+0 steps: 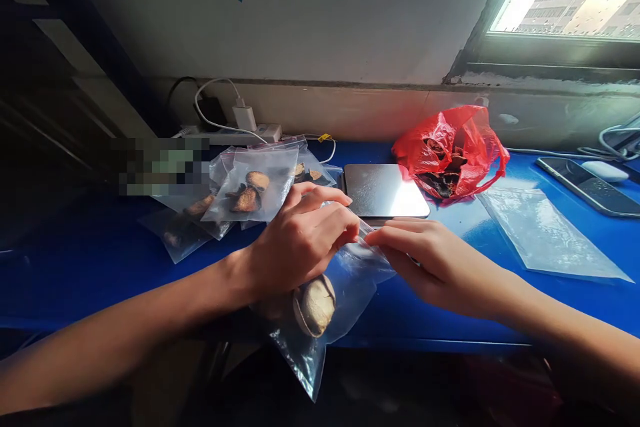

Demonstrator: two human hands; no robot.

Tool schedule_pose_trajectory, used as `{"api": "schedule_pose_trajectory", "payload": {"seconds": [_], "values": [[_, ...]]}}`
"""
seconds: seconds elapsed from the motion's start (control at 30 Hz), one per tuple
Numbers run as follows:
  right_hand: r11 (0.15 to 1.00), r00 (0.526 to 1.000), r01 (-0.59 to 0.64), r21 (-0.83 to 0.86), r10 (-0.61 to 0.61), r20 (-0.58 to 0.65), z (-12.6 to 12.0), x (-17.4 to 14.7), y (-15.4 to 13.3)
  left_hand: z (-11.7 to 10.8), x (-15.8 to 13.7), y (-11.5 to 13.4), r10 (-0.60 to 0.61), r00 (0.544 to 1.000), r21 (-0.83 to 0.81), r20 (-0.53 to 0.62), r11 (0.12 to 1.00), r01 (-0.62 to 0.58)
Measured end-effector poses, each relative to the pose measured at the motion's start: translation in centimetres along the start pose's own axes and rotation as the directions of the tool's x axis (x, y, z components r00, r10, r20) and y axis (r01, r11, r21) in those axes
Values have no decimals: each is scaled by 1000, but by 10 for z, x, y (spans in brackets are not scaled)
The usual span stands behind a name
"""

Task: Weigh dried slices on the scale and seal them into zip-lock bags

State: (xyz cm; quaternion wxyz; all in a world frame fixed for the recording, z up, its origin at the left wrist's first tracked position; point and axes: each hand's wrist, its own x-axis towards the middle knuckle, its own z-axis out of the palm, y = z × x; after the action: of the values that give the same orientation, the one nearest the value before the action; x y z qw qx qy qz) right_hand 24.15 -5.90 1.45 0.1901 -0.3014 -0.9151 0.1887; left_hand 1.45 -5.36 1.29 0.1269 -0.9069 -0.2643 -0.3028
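several clear bags [273, 177] lie overlapping on the left of the blue table [100, 280]; from my end i can make out brown dried pieces [249, 200] in them. behind, i see a white charger [245, 117] on a power strip [270, 133]. next, my left hand [313, 233] pinches the top edge of a see-through pouch [345, 300], its lower corner past the table's front edge in my view, with 1 pale, rounded piece [320, 307] inside. beyond sits a flat silver panel [375, 187]. my right hand [430, 257] pinches the pouch's other top end, fingers close together. farther right, i have a red bag [473, 137] of dark pieces [445, 183], a flat plastic bag [545, 233] and a phone [590, 185].
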Motion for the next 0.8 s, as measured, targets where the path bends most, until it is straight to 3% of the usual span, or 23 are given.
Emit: {"api": "schedule_pose_trajectory", "payload": {"seconds": [0.17, 0.8], "values": [[998, 997, -32, 51, 29, 71, -6, 1, -5, 0, 0, -5, -15, 1000, -34, 7, 999, 15], [990, 997, -64, 128, 69, -38, -7, -1, -5, 2, -4, -27, -76, 992, 23, 102, 997, 74]]}}
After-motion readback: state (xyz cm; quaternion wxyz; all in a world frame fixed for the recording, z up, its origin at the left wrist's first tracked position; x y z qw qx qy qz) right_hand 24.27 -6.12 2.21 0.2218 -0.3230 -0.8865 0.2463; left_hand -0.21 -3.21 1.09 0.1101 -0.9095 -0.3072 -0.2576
